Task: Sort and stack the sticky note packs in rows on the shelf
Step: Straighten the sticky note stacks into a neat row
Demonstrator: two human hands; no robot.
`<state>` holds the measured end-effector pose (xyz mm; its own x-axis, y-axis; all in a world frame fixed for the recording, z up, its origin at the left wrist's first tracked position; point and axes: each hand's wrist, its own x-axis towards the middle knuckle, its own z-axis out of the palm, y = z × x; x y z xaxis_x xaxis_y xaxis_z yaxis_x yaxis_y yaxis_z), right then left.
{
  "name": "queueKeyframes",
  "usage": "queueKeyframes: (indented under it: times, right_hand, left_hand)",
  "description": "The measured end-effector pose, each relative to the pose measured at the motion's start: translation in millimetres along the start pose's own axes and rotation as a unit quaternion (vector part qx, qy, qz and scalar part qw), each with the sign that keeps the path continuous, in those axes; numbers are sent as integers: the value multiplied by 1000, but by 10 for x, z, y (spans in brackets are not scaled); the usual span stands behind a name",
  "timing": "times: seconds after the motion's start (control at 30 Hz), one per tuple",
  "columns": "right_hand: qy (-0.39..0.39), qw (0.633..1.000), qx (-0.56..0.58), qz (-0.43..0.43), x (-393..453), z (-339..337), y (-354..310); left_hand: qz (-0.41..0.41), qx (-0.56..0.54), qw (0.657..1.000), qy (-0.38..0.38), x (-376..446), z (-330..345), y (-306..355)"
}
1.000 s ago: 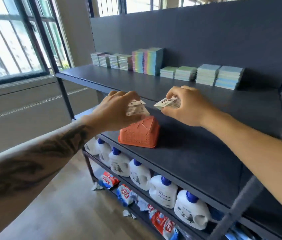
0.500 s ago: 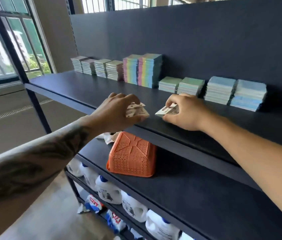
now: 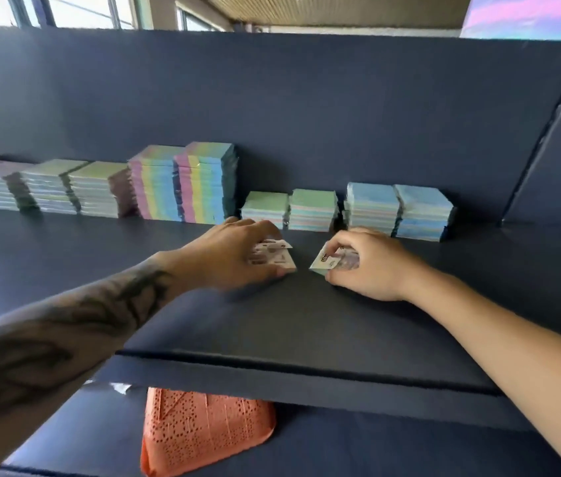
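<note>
My left hand (image 3: 234, 253) grips a small stack of sticky note packs (image 3: 274, 257) with white printed labels, held on or just above the dark shelf (image 3: 306, 321). My right hand (image 3: 372, 266) pinches another labelled pack (image 3: 327, 261) a short way to the right. Both hands hover in front of the row stacked along the back wall: pale green stacks (image 3: 313, 210), blue stacks (image 3: 420, 211), tall rainbow stacks (image 3: 203, 182) and greenish-white stacks (image 3: 76, 187) on the left.
An orange perforated basket (image 3: 203, 432) lies upside down on the lower shelf, under the front edge of the upper one. A dark upright post (image 3: 547, 132) bounds the shelf on the right. The shelf's back panel (image 3: 272, 98) rises behind the stacks.
Both hands have moved forward over the upper shelf toward the green stacks, each still holding its packs. The view has tilted upward, and the bottles on the bottom shelf have left it.
</note>
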<state>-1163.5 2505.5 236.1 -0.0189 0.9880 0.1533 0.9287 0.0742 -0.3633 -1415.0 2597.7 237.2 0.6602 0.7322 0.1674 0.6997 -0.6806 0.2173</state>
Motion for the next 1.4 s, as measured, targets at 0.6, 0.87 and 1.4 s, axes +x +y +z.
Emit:
queueKeyframes:
  times: [0.6, 0.87, 1.4]
  right_hand:
    - [57, 992, 103, -45, 695, 2, -374]
    - [-36, 995, 77, -60, 614, 159, -335]
    - [106, 874, 474, -14, 641, 212, -355]
  left_hand:
    - [99, -156, 978, -97, 493, -57, -488]
    - [95, -171, 980, -43, 445, -33, -587]
    - [-7, -500, 865, 27, 387, -107, -394]
